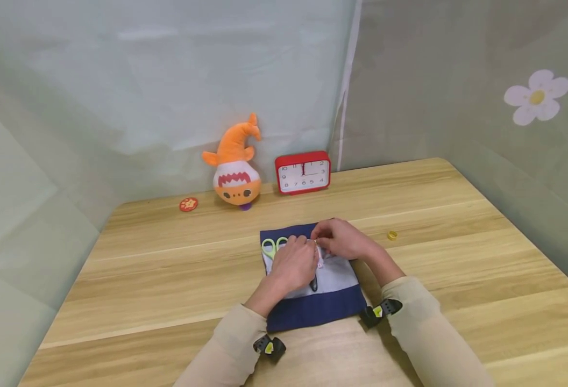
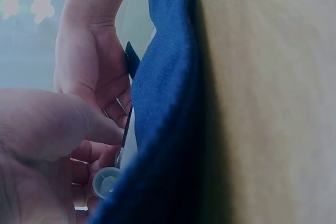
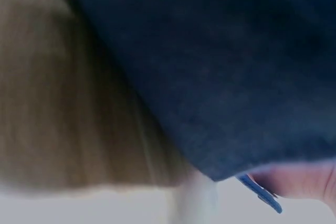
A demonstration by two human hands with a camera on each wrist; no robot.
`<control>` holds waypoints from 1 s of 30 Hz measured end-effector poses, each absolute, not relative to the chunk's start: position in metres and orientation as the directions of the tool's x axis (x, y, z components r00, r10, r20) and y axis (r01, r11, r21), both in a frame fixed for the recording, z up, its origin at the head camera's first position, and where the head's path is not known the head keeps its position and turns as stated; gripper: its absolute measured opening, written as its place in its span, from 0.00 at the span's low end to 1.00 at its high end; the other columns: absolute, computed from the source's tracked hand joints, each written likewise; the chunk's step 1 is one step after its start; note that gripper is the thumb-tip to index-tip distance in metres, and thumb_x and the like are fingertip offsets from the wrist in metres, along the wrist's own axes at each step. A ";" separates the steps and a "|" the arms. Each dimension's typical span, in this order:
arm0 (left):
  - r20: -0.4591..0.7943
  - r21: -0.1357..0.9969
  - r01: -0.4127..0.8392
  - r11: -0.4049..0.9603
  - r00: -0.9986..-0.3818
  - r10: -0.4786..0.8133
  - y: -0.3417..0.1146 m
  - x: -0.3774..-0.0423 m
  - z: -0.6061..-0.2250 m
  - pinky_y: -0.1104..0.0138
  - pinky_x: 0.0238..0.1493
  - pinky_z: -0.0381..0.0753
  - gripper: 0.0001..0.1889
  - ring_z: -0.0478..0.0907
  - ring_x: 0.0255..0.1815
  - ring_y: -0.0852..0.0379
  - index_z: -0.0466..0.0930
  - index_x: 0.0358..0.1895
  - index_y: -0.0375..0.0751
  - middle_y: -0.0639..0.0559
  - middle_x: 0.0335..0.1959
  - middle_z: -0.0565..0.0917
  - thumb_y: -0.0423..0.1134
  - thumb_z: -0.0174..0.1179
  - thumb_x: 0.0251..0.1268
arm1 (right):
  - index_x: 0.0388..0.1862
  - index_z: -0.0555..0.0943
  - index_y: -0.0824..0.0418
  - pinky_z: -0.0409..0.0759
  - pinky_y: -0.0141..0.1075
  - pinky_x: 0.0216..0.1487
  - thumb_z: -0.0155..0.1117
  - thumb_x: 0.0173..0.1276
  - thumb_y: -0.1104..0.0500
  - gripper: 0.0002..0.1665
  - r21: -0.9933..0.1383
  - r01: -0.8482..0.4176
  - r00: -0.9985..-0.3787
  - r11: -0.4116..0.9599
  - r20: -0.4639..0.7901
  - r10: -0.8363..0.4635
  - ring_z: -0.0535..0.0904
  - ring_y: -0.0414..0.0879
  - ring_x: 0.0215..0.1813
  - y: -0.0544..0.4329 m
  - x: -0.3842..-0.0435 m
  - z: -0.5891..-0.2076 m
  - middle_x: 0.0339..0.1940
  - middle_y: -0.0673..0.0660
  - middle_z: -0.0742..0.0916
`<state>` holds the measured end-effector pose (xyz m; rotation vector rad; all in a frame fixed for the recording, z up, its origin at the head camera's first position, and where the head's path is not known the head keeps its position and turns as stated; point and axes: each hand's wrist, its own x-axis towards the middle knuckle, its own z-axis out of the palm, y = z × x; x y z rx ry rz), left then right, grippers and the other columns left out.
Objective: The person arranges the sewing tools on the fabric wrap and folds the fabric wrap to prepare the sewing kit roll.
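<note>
A flat navy pouch (image 1: 320,309) with a pale middle panel lies on the table. My left hand (image 1: 296,263) rests over its middle, fingers curled at the upper part of the panel. Beside it, my right hand (image 1: 342,239) pinches the pouch near its top edge, its fingertips close to the left hand's. Scissors with light green handles (image 1: 269,249) show at the pouch's left side, and a black slim item (image 1: 314,283) shows below the left hand. In the left wrist view, a round pale end (image 2: 106,182) of some object shows by the curled fingers. What lies under the fingertips is hidden.
An orange shark plush (image 1: 235,161) leans at the back wall, next to a red clock (image 1: 303,173). A round red badge (image 1: 189,204) lies left of the plush. Right of the pouch is a small yellow ring (image 1: 392,235) on the wooden table (image 1: 458,242).
</note>
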<state>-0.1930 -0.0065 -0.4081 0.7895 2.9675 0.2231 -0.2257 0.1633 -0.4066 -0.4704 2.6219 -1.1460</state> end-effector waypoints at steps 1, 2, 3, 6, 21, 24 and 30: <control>-0.026 0.160 0.487 0.859 -0.868 0.497 -0.007 -0.193 -0.408 0.59 0.42 0.83 0.17 0.76 0.47 0.48 0.83 0.58 0.36 0.44 0.48 0.84 0.44 0.53 0.83 | 0.49 0.85 0.63 0.77 0.36 0.35 0.57 0.78 0.66 0.10 -0.742 -0.192 -0.918 0.643 -0.096 -0.384 0.78 0.44 0.30 0.163 -0.226 -0.407 0.31 0.55 0.84; -0.029 0.164 0.485 0.859 -0.868 0.495 -0.007 -0.193 -0.409 0.59 0.42 0.82 0.17 0.76 0.47 0.48 0.83 0.58 0.36 0.44 0.48 0.84 0.44 0.54 0.83 | 0.49 0.86 0.62 0.77 0.36 0.36 0.58 0.78 0.66 0.10 -0.739 -0.190 -0.918 0.646 -0.100 -0.384 0.78 0.45 0.31 0.164 -0.227 -0.407 0.32 0.55 0.85; -0.032 0.166 0.483 0.860 -0.869 0.495 -0.007 -0.193 -0.409 0.60 0.41 0.82 0.17 0.75 0.46 0.48 0.83 0.58 0.36 0.44 0.48 0.84 0.44 0.54 0.83 | 0.48 0.87 0.62 0.77 0.36 0.37 0.59 0.78 0.66 0.10 -0.738 -0.186 -0.919 0.649 -0.104 -0.381 0.78 0.45 0.32 0.164 -0.227 -0.408 0.33 0.55 0.85; -0.041 0.175 0.479 0.860 -0.870 0.492 -0.007 -0.194 -0.409 0.61 0.41 0.80 0.17 0.74 0.45 0.49 0.83 0.59 0.36 0.45 0.47 0.83 0.44 0.54 0.83 | 0.47 0.89 0.61 0.77 0.37 0.38 0.62 0.77 0.65 0.10 -0.729 -0.175 -0.921 0.662 -0.116 -0.371 0.79 0.46 0.35 0.164 -0.227 -0.408 0.36 0.55 0.87; -0.043 0.177 0.478 0.860 -0.869 0.492 -0.005 -0.193 -0.407 0.59 0.47 0.81 0.17 0.74 0.47 0.48 0.83 0.59 0.35 0.44 0.49 0.84 0.45 0.54 0.83 | 0.43 0.90 0.60 0.79 0.36 0.40 0.68 0.72 0.66 0.06 -0.703 -0.169 -0.925 0.690 -0.129 -0.357 0.81 0.47 0.38 0.166 -0.225 -0.406 0.39 0.55 0.90; -0.042 0.169 0.485 0.858 -0.866 0.498 -0.005 -0.194 -0.407 0.59 0.47 0.81 0.17 0.75 0.48 0.48 0.82 0.59 0.35 0.44 0.49 0.84 0.45 0.54 0.83 | 0.43 0.90 0.60 0.79 0.36 0.40 0.68 0.72 0.66 0.06 -0.694 -0.175 -0.924 0.698 -0.129 -0.361 0.81 0.47 0.37 0.166 -0.226 -0.407 0.39 0.55 0.90; -0.032 0.168 0.491 0.855 -0.864 0.503 -0.006 -0.195 -0.408 0.59 0.47 0.80 0.17 0.75 0.47 0.48 0.83 0.58 0.35 0.44 0.48 0.84 0.44 0.53 0.83 | 0.41 0.90 0.59 0.79 0.36 0.39 0.69 0.72 0.66 0.05 -0.686 -0.169 -0.923 0.708 -0.141 -0.357 0.81 0.47 0.37 0.166 -0.226 -0.405 0.38 0.55 0.89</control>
